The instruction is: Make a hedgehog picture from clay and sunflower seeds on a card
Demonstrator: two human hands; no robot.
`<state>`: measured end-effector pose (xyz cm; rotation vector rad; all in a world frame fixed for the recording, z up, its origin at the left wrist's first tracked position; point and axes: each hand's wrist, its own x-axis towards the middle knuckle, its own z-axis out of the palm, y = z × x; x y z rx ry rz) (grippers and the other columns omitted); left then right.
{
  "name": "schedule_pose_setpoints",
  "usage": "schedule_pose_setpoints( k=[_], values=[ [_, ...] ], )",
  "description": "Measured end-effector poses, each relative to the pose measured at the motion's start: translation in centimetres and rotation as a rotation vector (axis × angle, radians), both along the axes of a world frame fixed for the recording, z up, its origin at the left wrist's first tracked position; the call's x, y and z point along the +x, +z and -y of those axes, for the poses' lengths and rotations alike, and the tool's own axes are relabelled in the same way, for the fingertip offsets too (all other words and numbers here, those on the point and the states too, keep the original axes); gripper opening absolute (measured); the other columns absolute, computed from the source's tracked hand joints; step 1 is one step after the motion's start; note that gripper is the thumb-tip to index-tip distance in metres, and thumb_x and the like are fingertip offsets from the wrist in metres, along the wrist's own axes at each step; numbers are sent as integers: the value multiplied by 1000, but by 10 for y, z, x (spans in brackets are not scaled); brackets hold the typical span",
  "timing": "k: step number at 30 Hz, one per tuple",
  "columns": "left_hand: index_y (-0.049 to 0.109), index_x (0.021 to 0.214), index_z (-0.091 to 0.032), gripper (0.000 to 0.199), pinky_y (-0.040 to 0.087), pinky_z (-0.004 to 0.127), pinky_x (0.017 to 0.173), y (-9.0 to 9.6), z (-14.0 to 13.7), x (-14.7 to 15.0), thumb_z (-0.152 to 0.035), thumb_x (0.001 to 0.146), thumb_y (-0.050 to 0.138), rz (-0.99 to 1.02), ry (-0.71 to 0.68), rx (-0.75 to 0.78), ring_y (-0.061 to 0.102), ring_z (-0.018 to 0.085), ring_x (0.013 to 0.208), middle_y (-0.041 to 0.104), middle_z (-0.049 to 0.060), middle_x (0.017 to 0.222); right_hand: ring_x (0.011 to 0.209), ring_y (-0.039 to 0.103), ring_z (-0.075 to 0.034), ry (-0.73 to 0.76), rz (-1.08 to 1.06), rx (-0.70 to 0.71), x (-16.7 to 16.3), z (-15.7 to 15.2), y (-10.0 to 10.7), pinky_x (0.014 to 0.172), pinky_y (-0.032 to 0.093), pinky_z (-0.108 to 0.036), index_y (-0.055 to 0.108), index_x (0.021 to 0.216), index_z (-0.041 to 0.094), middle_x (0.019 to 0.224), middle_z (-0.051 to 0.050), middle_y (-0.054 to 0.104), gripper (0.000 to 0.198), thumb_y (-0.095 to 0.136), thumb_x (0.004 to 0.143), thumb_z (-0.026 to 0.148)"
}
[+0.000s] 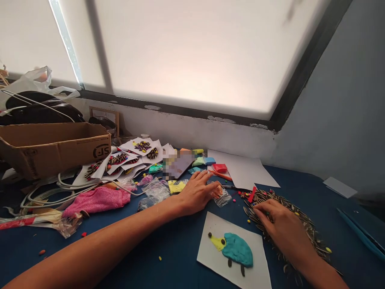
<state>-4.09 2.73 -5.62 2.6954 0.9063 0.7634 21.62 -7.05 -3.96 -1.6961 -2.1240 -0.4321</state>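
My left hand (197, 190) lies palm down with its fingers stretched out, touching or just beside a clear packet of orange clay (219, 192). My right hand (281, 226) is at a pile of striped sunflower seeds (311, 228). Its thumb and fingers are pinched together at the pile's left edge; what they hold, if anything, is hidden. Between the hands is a white card (210, 257) bearing a clay hedgehog (237, 249). The hedgehog has a teal body, a yellow snout and dark eye, nose and legs. A red strip (252, 194) lies on the seeds.
Cards with seed pictures (141, 146) are stacked at the back, near a phone (183, 165) and bagged clay (177, 186). A cardboard box (57, 150), white cable (64, 186) and pink cloth (98, 200) are at the left. White paper (249, 172) lies behind the seeds.
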Motion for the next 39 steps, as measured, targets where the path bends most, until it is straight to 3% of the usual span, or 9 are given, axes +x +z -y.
schedule_pose_setpoints(
  k=[3,6,10,16,21,25,27,31,39],
  values=[
    [69,118,-17,27,40,42,111,5,7,6,-14,100,49,34,-75,-41,54,26,128,63,14,133,76,71,-20,27,37,-19,-5,-6,-7,67,54,-30,78,88,22,83,-5,71,32,50,100,33],
    [74,102,-15,18,50,29,93,10,14,10,-15,97,57,19,-166,-137,65,20,103,72,8,105,77,69,-23,27,78,-26,-7,-14,-17,68,53,-34,78,87,21,81,-6,69,24,57,95,28],
    [78,92,-18,7,50,23,77,12,17,8,-19,86,74,-28,-270,-264,66,17,85,73,2,87,79,69,-25,22,115,-21,-7,-18,-26,71,52,-37,77,87,20,84,-8,70,22,55,92,19],
    [79,96,-17,12,47,26,88,5,18,5,-21,84,79,1,-258,-322,63,19,94,71,4,96,75,68,-27,43,133,-17,-6,-20,-25,67,52,-38,74,83,21,80,-8,70,27,49,92,14],
    [79,96,-16,12,46,28,91,-1,20,5,-20,85,78,29,-247,-323,62,19,96,68,5,95,72,68,-28,64,72,-3,-5,-23,-19,67,54,-42,68,80,19,79,-12,68,31,41,96,23],
    [78,97,-16,11,45,28,93,-5,19,5,-19,87,77,38,-262,-305,60,19,97,66,5,96,73,71,-22,109,-34,-21,-11,-11,-2,64,57,-31,66,88,21,85,-9,72,33,38,101,33],
    [78,98,-17,11,44,29,93,-6,19,5,-20,88,76,39,-271,-296,60,19,97,65,5,95,65,71,-17,162,-179,-127,-17,0,7,55,55,-23,67,89,23,80,-4,73,30,43,101,37],
    [79,100,-19,11,43,28,95,-6,18,6,-22,90,74,38,-292,-284,59,18,95,64,5,94,75,74,-16,265,-436,-346,-29,14,13,63,58,-19,74,90,26,85,-2,75,26,53,97,40],
    [80,99,-19,11,43,28,92,-7,18,6,-24,93,72,34,-315,-279,59,18,95,64,5,94,72,69,-14,368,-398,-487,-34,21,4,64,55,-21,77,96,29,85,-1,71,21,56,98,33]
  ],
)
